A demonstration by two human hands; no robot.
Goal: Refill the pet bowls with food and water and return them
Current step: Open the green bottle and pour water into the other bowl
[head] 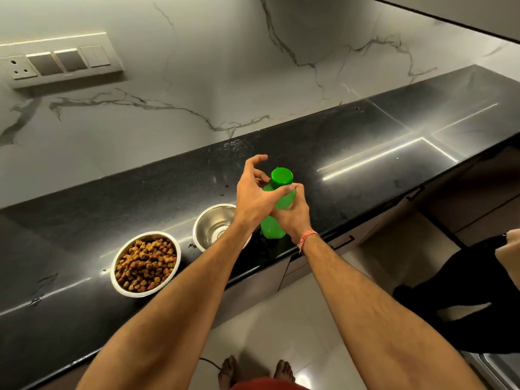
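Note:
A green plastic bottle (272,228) stands upright on the black counter (365,142), its green cap (282,178) on top. My right hand (292,216) is wrapped around the bottle's middle. My left hand (254,192) hovers at the cap with fingers spread, its thumb against the bottle's neck. Left of the bottle sits a steel bowl (215,225) with a shiny inside; I cannot tell if it holds water. Further left, a second steel bowl (145,263) is full of brown kibble.
A marble wall with a switch panel (59,61) rises behind the counter. Water drops mark the counter by the wall. Cabinet drawers and a tiled floor lie below, with my bare feet (256,371). A dark shape (461,291) lies on the floor at right.

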